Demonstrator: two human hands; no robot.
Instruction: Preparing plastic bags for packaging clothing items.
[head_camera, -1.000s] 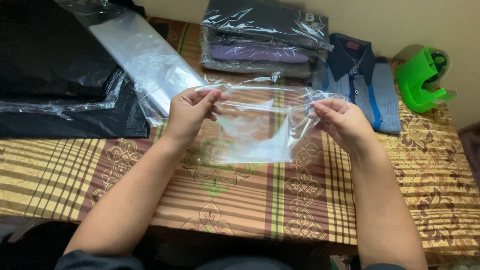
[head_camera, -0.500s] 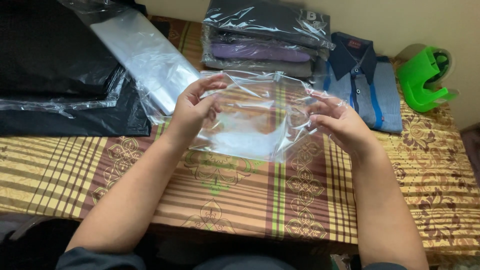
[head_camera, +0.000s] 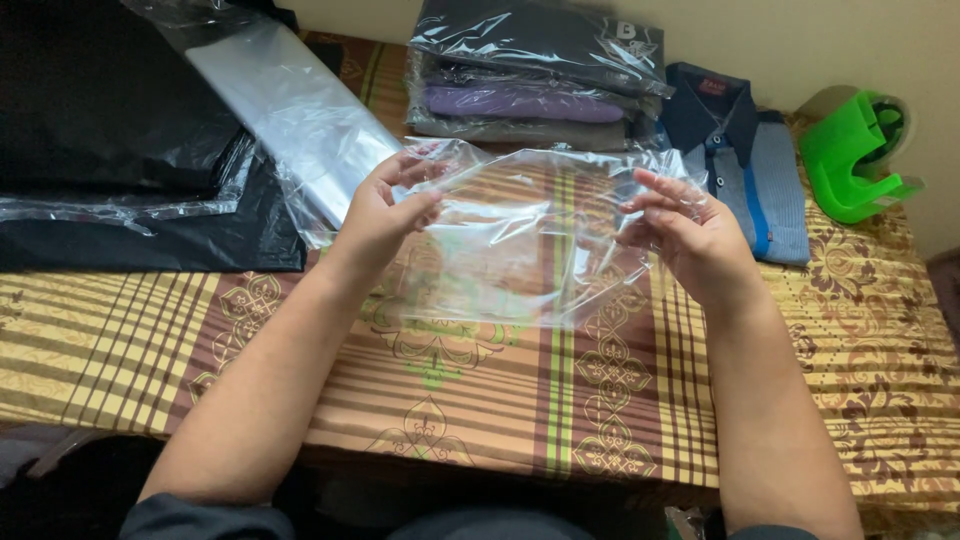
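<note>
Both hands are up over the cloth (head_camera: 480, 400) with a clear bag (head_camera: 520, 245) stretched between them. Left hand (head_camera: 385, 215) pinches its top corner between thumb and fingertips, right hand (head_camera: 690, 235) grips the other edge, fingers curled in the film. Looks super light, floppy and slippery, so I'd grab it at the mouth corners. Folded shirt (head_camera: 745, 180) sits just past the right fingers.

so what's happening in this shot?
A person holds a clear plastic bag up over the patterned tablecloth, left hand pinching one top corner, right hand the other. Behind it sit a stack of bagged folded clothes, an unbagged blue collared shirt and a green tape dispenser.
</note>
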